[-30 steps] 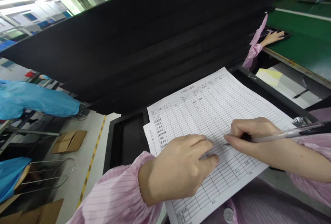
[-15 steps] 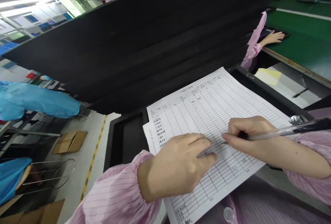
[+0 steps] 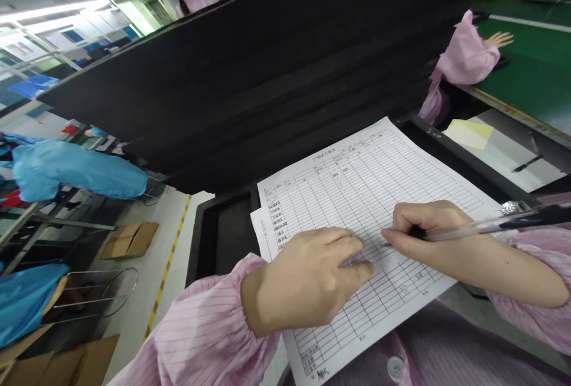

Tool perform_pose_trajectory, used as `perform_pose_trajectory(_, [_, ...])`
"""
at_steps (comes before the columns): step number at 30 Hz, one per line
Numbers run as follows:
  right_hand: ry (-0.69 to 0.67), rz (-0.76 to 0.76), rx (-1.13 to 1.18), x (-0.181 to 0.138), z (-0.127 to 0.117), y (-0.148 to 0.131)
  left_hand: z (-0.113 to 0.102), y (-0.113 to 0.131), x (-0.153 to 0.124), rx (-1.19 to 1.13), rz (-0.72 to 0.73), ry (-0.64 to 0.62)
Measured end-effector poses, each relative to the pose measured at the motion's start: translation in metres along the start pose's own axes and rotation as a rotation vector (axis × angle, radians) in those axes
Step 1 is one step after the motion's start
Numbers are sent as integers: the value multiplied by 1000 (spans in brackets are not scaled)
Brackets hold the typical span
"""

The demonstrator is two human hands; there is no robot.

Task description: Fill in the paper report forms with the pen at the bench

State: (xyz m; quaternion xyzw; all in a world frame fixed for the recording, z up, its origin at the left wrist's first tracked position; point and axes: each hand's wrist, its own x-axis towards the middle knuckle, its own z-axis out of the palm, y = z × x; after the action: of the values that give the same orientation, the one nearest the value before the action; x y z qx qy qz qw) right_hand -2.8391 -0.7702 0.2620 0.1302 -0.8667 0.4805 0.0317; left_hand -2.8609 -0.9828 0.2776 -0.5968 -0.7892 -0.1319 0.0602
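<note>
A printed form (image 3: 330, 195) with a ruled grid and some handwritten entries lies over black trays in front of me. Another sheet's edge sticks out beneath it on the left. My left hand (image 3: 307, 276) rests flat on the form, its fingers stretched out and slightly apart. To its right, my right hand (image 3: 428, 234) is closed round a clear-barrelled pen (image 3: 486, 225), whose dark end slants up to the right. The pen's tip is close to the grid lines at the middle of the form, partly hidden by the fingers.
A tall black panel (image 3: 267, 77) stands behind the form. At right, a co-worker's hand (image 3: 499, 39) is over a green worktop (image 3: 535, 71). A white sheet with a yellow note (image 3: 470, 133) and another pen (image 3: 527, 163) lie nearby. A cardboard box (image 3: 130, 240) sits on the floor at left.
The view has shifted slightly. The co-worker's arm at right has moved farther over the green worktop. My hands and the pen stay nearly in place on the form.
</note>
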Motion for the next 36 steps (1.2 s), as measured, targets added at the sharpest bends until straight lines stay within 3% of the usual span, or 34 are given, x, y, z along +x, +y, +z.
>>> perform_pose_trajectory(24, [42,58,15,4,-2,-5,0,2,0,-2,3,67])
perform_pose_trajectory(36, [9,82,-18,3,-3,-3,2,1,-2,24,-11,-27])
